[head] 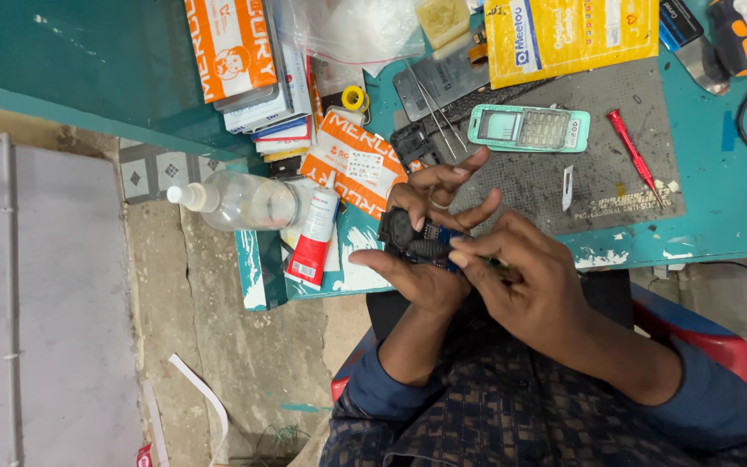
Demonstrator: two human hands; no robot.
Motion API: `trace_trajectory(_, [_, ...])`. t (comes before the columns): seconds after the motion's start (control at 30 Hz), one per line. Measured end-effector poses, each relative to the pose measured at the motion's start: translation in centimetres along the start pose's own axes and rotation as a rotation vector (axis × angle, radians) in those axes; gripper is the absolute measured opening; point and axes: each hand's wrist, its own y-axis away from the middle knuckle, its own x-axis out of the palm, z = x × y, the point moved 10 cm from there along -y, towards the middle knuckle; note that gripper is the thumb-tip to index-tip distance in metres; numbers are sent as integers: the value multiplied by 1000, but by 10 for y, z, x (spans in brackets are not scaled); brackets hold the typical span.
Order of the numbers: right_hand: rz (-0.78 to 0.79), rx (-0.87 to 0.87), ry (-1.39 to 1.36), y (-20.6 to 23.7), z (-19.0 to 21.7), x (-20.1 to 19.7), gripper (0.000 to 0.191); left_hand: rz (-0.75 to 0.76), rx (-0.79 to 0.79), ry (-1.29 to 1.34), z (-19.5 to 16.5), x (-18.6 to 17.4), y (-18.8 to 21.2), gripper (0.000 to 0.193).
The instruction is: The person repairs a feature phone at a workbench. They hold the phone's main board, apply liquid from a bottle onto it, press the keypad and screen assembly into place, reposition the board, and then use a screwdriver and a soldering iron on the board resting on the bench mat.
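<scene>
The left hand [421, 251] is closed around a small dark phone body [417, 238] with a blue circuit board showing, its thumb and fingers wrapped over the top and underside. The right hand [525, 277] meets it from the side, fingers pressed together against the edge of the phone body; whether it pinches a tool I cannot tell.

Both hands hover at the near edge of the teal table [719, 199]. Just beyond the fingertips lies a grey work mat [598, 173], and on it a mint-green phone faceplate [529, 128] and a red screwdriver [633, 154]. To the outer side of the left hand lie a clear plastic bottle [239, 201] and a red-and-white tube [313, 238], touching each other. Farther past them sit orange-and-white packets [231, 43].
</scene>
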Motion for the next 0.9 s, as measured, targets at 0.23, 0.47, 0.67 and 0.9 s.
trace_trajectory(0.23, [69,51,-68,8,-12,7,17,17,-19,-47,6,-11,1,81])
trace_trajectory(0.47, [-71,-61,-58,-8,-4,-4,14,3,-1,-109,3,-2,-9,73])
trace_trajectory(0.67, [-45,139,-56,-6,-30,2,14,31,0,-161,2,4,-14,69])
trace_trajectory(0.9, [-89,51,40,3,-31,-1,7,27,15,-212,-7,8,-8,67])
